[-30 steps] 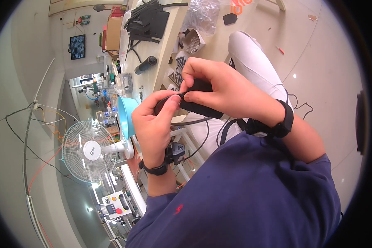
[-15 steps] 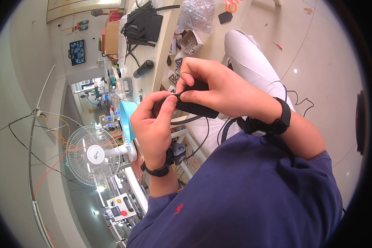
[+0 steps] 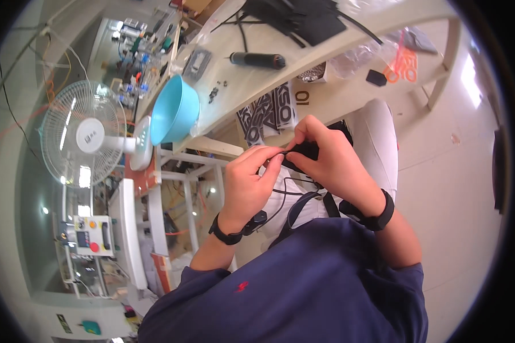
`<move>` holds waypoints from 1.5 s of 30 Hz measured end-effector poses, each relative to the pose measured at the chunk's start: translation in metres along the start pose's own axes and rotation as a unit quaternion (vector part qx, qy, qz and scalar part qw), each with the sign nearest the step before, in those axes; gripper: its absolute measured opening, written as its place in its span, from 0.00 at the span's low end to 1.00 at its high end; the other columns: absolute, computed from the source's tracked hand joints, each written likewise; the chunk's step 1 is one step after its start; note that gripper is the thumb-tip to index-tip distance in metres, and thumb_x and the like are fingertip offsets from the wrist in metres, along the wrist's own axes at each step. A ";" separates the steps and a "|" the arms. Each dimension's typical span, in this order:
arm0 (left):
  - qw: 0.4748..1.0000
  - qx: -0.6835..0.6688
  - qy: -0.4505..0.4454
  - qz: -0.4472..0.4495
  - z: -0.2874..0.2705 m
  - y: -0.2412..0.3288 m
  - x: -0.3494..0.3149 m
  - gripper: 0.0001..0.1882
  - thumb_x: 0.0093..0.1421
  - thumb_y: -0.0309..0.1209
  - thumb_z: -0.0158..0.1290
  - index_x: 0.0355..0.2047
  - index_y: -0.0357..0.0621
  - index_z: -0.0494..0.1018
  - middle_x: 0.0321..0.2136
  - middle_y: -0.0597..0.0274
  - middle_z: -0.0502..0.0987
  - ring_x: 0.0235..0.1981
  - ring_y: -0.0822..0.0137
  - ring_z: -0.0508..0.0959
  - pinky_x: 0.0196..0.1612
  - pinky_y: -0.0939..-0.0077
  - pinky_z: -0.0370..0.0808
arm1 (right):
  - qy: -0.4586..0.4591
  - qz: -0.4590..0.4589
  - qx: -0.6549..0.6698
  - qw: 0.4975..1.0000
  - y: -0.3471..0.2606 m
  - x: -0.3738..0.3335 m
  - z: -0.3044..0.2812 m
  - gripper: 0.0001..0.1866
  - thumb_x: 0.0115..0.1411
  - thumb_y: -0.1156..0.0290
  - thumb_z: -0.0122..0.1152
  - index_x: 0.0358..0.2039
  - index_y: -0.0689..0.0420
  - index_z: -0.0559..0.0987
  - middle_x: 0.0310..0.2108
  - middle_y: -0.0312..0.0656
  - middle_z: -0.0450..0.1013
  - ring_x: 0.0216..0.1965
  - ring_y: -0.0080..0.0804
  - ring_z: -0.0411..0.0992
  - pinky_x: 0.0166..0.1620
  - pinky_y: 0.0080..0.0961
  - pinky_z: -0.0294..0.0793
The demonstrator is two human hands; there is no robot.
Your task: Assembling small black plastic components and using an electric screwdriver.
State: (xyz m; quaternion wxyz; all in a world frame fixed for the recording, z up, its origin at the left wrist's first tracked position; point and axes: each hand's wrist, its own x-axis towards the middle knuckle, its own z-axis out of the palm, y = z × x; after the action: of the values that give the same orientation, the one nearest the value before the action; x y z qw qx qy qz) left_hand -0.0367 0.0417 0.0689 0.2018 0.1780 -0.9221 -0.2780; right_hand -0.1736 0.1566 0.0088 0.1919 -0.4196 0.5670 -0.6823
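Above my lap, both hands meet over a black, soft-looking piece (image 3: 308, 150) with a strip-like edge. My left hand (image 3: 249, 177) pinches that edge between thumb and fingertips. Close beside it, my right hand (image 3: 336, 163) is closed on the same piece, its thumb and bent fingers near the left fingertips. Much of the piece is hidden by the hands, and its exact kind does not show. A black cylindrical tool (image 3: 257, 60) lies on the white table (image 3: 226, 119) beyond the hands, near several small dark parts (image 3: 214, 92).
A light blue bowl (image 3: 177, 111) stands at the table's left edge, near a white fan (image 3: 88, 135). Black strips and sheets (image 3: 303, 23) lie at the back. Black-and-white printed packets (image 3: 269, 114) sit on a lower surface, with an orange item (image 3: 405, 66) further right.
My view has swung, so the table, bowl and fan appear shifted and turned. Both hands still grip the black piece, whose dangling loop and flat part show less now.
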 end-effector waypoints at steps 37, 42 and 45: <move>0.822 -0.394 0.327 -0.251 -0.021 -0.119 -0.044 0.07 0.65 0.24 0.54 0.30 0.33 0.76 0.21 0.69 0.75 0.22 0.82 0.70 0.26 0.85 0.65 | -0.210 0.055 -0.119 0.969 -0.013 0.089 0.135 0.08 0.57 0.84 0.65 0.38 0.65 0.81 0.33 0.39 0.78 0.33 0.23 0.78 0.38 0.19 0.78; 0.828 -0.403 0.302 -0.246 -0.009 -0.104 -0.039 0.06 0.65 0.24 0.56 0.32 0.33 0.77 0.22 0.71 0.76 0.24 0.84 0.71 0.27 0.86 0.66 | -0.167 -0.018 -0.157 0.973 0.001 0.072 0.125 0.10 0.55 0.85 0.67 0.39 0.63 0.84 0.34 0.42 0.79 0.33 0.26 0.79 0.38 0.21 0.79; 0.839 -0.385 0.300 -0.242 -0.006 -0.098 -0.038 0.06 0.66 0.25 0.56 0.33 0.32 0.78 0.23 0.71 0.76 0.24 0.84 0.71 0.27 0.86 0.66 | -0.143 -0.052 -0.164 0.975 0.006 0.067 0.120 0.10 0.56 0.85 0.67 0.39 0.63 0.84 0.34 0.42 0.80 0.33 0.26 0.79 0.38 0.21 0.79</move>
State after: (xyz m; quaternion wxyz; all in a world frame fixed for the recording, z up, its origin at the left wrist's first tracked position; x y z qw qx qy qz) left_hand 0.0200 -0.0211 0.0057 0.4468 0.3780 -0.5626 -0.5839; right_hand -0.1185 0.0323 0.0280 0.1637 -0.5674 0.6150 -0.5225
